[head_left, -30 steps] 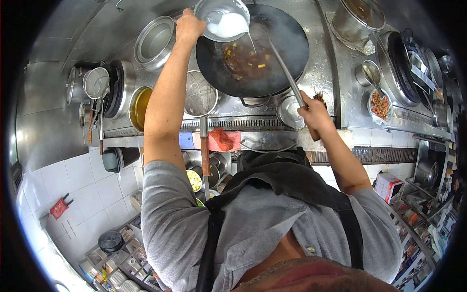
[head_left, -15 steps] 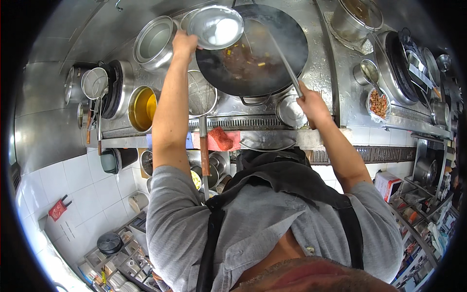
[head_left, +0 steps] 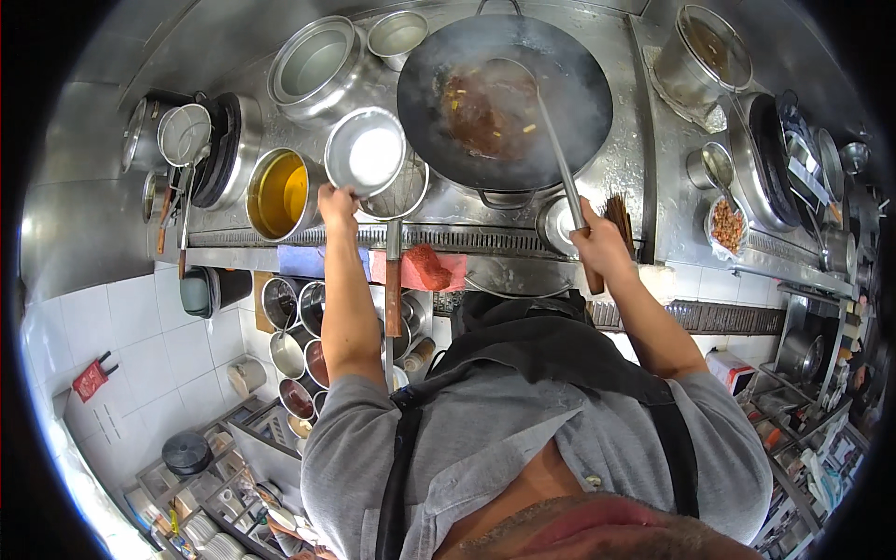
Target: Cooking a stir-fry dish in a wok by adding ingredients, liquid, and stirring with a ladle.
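My left hand (head_left: 338, 203) grips the rim of a shiny metal bowl (head_left: 359, 154), tilted over the resting mesh strainer (head_left: 411, 187). No contents show in the bowl. My right hand (head_left: 603, 245) is closed around the wooden handle of a long ladle (head_left: 557, 154). Its head lies in the steaming black wok (head_left: 583, 107), partly veiled by steam. Dark brown liquid (head_left: 485, 117) with several yellow pieces fills the wok's bottom.
A pot of yellow oil (head_left: 271, 215) stands left of the strainer, with a large steel pot (head_left: 285, 70) behind. A small metal bowl (head_left: 398, 37) sits beside the wok. Rightward are a bamboo brush (head_left: 619, 219) and a bowl of diced food (head_left: 726, 227). A red cloth (head_left: 427, 269) lies along the front edge.
My left hand has drawn the bowl back from the wok's left side, toward me. The ladle's wooden handle now shows, and my right hand sits slightly lower.
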{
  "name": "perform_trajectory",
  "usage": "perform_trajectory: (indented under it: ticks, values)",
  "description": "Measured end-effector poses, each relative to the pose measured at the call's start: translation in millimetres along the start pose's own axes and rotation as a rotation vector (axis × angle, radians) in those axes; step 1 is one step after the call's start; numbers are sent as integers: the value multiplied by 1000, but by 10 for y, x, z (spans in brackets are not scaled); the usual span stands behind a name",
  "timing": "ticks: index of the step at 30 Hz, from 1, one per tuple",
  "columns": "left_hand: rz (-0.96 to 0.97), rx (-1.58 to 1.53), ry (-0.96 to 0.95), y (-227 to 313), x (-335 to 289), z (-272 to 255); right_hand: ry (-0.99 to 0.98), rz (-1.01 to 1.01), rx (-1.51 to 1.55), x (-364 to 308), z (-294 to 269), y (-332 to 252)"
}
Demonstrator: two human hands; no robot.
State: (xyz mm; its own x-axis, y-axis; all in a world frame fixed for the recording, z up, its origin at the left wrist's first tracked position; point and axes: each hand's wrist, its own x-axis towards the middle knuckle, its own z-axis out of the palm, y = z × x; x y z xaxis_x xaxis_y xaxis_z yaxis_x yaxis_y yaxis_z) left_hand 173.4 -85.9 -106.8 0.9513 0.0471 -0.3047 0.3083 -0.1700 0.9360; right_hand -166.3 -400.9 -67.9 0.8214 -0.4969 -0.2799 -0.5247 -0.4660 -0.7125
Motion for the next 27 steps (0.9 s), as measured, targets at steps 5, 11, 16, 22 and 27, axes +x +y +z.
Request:
perform_trajectory:
  ticks: [5, 11, 16, 22, 27]
  values:
    - [13, 144, 187, -878, 224, -301, -104, 192, 410, 398, -297, -190]
    - [-152, 157, 168, -1462, 314, -227, -52, 118, 230, 200, 64, -56]
    - [-295, 27, 12, -1388, 249, 18, 243, -362, -455, 596, -362, 269]
    - [-328, 393, -64, -1405, 80, -463, 152, -307, -907, 182, -1488, 521]
    - [-423, 836, -519, -1134, -848, -161, 61, -332, -832, -429, -1791, 780]
